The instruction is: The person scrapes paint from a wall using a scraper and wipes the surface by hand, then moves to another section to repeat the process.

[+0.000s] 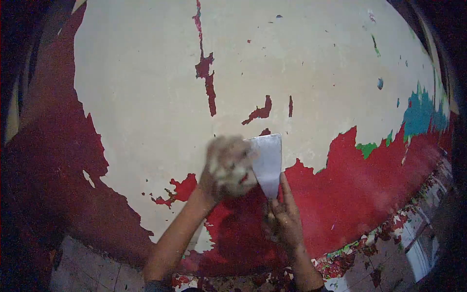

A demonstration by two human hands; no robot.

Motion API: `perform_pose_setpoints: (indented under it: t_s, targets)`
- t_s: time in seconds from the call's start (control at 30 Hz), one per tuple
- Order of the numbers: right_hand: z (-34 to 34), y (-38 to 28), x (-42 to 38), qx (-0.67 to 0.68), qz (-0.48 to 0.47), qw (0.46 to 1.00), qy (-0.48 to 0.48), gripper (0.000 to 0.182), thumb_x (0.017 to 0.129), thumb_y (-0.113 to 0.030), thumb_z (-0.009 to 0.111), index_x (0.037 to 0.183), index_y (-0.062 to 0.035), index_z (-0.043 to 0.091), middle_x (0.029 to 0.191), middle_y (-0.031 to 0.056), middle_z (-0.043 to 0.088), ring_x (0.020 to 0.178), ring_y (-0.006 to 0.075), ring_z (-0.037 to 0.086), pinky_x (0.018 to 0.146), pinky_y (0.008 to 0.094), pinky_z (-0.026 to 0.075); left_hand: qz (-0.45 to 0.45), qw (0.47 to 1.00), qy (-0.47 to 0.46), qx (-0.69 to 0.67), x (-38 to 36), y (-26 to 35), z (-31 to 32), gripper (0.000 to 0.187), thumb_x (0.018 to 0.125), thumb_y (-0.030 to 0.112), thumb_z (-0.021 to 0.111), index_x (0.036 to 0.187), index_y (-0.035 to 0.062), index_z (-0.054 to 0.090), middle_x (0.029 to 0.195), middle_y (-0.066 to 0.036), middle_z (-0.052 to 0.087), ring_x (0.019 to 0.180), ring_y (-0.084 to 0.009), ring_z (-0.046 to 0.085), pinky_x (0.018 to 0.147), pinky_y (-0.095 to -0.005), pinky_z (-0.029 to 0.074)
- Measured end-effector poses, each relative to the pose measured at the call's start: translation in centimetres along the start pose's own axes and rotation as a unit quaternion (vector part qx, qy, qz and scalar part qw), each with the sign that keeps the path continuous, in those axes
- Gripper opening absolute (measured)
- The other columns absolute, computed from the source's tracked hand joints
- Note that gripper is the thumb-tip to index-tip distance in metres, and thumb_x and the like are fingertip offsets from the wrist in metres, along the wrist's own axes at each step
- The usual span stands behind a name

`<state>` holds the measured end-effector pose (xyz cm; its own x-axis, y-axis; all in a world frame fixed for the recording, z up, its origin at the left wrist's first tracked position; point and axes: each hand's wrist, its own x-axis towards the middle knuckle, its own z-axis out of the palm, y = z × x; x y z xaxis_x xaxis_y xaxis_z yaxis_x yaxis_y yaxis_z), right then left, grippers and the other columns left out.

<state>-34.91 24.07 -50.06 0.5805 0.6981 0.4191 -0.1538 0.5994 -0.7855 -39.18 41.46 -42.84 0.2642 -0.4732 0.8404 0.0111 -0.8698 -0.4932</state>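
My right hand (284, 219) is closed round the handle of a wide metal scraper (268, 160), one finger stretched along the blade's right edge. The blade points up, its flat end near a small dark red patch on the wall. Just left of the blade, my left hand (228, 165) is raised before the wall and smeared by motion. Something pale shows at it, too blurred to name, and its fingers cannot be made out. The wall (146, 97) is cream above, with ragged edges where red paint (340, 194) shows.
Teal paint (418, 114) and a green patch (366, 149) show on the wall's right side. Paint flakes (340, 265) lie along the wall's foot on a tiled floor (87, 265). Narrow red patches (210, 92) mark the upper wall.
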Motion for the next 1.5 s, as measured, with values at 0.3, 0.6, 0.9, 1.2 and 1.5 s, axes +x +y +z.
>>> perform_pose_setpoints:
  t_s: [0.3,0.6,0.9,1.2,1.5]
  targets:
    - [-1.3,1.3,-0.3,-0.021,0.009,1.000,0.009,0.060,0.084,-0.010,0.044,0.136,-0.0158,0.012,0.069,0.0031,0.047,0.047,0.0073,0.040,0.039,0.0201,0.036,0.054,0.997,0.019,-0.046,-0.8,1.4,1.9,0.031,0.060,0.021,0.064,0.089,0.0127,0.059,0.099,-0.004,0.057,0.095,-0.0241,0.054,0.082,-0.0430,0.040]
    - [-4.1,3.4,-2.7,0.020,-0.009,0.998,0.050,0.063,0.084,-0.009,0.043,0.136,-0.0158,0.009,0.070,0.0050,0.050,0.044,0.0093,0.042,0.036,0.0218,0.036,0.039,0.999,-0.018,-0.030,-1.8,0.4,2.4,0.032,0.054,0.018,0.067,0.084,0.0115,0.058,0.088,-0.004,0.057,0.082,-0.0237,0.053,0.072,-0.0408,0.040]
    - [-3.4,2.8,-1.2,-0.003,-0.029,0.999,0.034,0.064,0.085,-0.017,0.043,0.136,-0.0160,0.005,0.062,0.0011,0.043,0.042,0.0060,0.037,0.033,0.0195,0.034,0.092,0.996,-0.013,-0.003,-0.8,2.1,2.4,0.030,0.060,0.028,0.069,0.084,0.0117,0.062,0.098,-0.001,0.057,0.091,-0.0188,0.055,0.074,-0.0364,0.044]
    - [-2.1,-1.9,-1.2,-0.042,0.002,0.998,0.042,0.059,0.087,-0.013,0.041,0.136,-0.0101,0.009,0.060,-0.0008,0.040,0.041,0.0047,0.033,0.033,0.0189,0.031,0.053,0.998,-0.026,0.016,1.6,2.6,1.2,0.031,0.061,0.025,0.070,0.086,0.0096,0.062,0.094,0.000,0.056,0.089,-0.0160,0.054,0.066,-0.0332,0.045]
    - [-1.8,-1.3,-0.1,-0.088,-0.026,0.995,0.042,0.058,0.088,-0.016,0.041,0.136,-0.0107,0.010,0.057,-0.0032,0.037,0.040,0.0037,0.032,0.032,0.0178,0.030,-0.002,0.998,-0.014,0.055,0.0,2.7,2.3,0.031,0.064,0.027,0.067,0.092,0.0153,0.061,0.102,0.002,0.056,0.093,-0.0167,0.055,0.075,-0.0357,0.042]
